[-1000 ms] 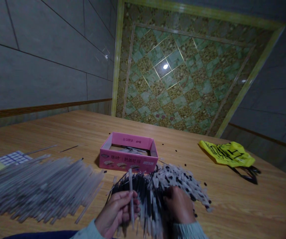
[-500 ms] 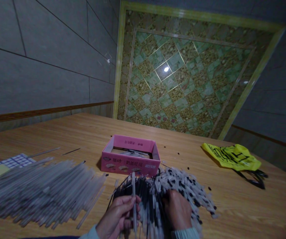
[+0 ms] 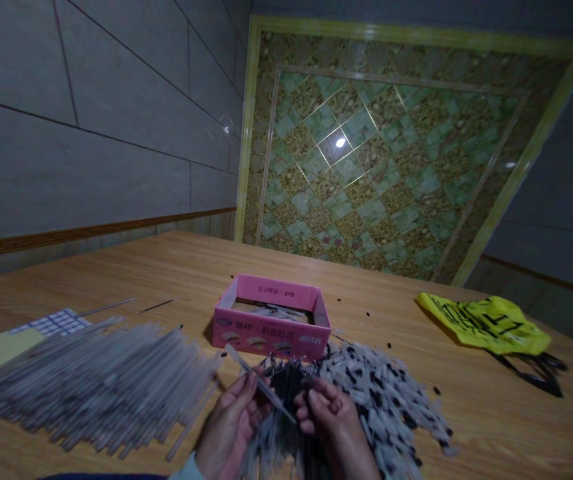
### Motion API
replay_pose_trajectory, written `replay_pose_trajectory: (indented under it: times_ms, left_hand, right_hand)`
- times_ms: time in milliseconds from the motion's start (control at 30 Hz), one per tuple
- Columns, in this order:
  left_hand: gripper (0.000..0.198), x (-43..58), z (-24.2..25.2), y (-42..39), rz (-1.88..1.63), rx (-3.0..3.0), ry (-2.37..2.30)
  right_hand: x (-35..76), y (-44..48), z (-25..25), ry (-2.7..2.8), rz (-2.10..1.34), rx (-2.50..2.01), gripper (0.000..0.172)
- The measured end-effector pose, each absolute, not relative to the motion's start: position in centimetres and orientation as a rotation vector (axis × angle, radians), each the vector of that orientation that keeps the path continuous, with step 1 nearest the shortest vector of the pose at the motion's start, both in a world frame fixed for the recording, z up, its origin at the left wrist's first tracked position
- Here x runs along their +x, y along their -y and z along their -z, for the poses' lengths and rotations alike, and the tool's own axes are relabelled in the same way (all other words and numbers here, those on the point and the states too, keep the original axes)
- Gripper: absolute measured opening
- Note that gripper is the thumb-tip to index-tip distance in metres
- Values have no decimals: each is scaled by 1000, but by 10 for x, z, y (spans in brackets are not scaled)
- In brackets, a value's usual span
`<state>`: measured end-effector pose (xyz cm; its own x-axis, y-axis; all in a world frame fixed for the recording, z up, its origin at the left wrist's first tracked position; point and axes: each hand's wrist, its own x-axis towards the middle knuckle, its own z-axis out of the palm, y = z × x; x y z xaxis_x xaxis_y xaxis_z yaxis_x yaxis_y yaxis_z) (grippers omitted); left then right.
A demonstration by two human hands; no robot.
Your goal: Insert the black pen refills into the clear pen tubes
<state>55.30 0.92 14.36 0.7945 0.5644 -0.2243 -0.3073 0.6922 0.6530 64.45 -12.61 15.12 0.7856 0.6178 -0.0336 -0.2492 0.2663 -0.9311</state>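
My left hand [image 3: 231,427] pinches a thin clear pen tube [image 3: 256,381] that slants up to the left. My right hand [image 3: 334,420] is closed on the tube's lower end, close to the left hand. Both hands hover over a heap of black pen refills [image 3: 286,387] at the table's near edge. A pile of small white and black pen parts [image 3: 386,393] lies just right of the hands. A big pile of clear tubes [image 3: 86,380] spreads out to the left.
A pink cardboard box [image 3: 271,330] stands beyond the hands with a few parts inside. A yellow plastic bag [image 3: 486,323] lies at the right. A yellow sheet and a gridded card [image 3: 51,323] lie at the far left. Tiny black bits dot the wooden table [image 3: 176,267].
The tube in my left hand has tilted from upright to slanting. My right hand left the refill heap and closed on the tube's lower end. The view shifted slightly.
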Motion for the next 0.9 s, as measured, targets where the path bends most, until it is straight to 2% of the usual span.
replay_pose_trajectory:
  times_ms: [133,367,733,900]
  left_hand:
    - [16,553,-144,-10,-536,601,-420]
    - [15,554,-143,-12,-590,577,-428]
    - [14,554,-144,-12,-618,566,-461]
    - [13,554,-146,-13,-643,586,-457]
  right_hand:
    - [638,124,-146,401,-668,-1092,38]
    - [632,118,-140,390,-734,-942,33]
    - [630,121,-141,371,-773,-945,34]
    - [628,118,-143,366,-664,-1003,33]
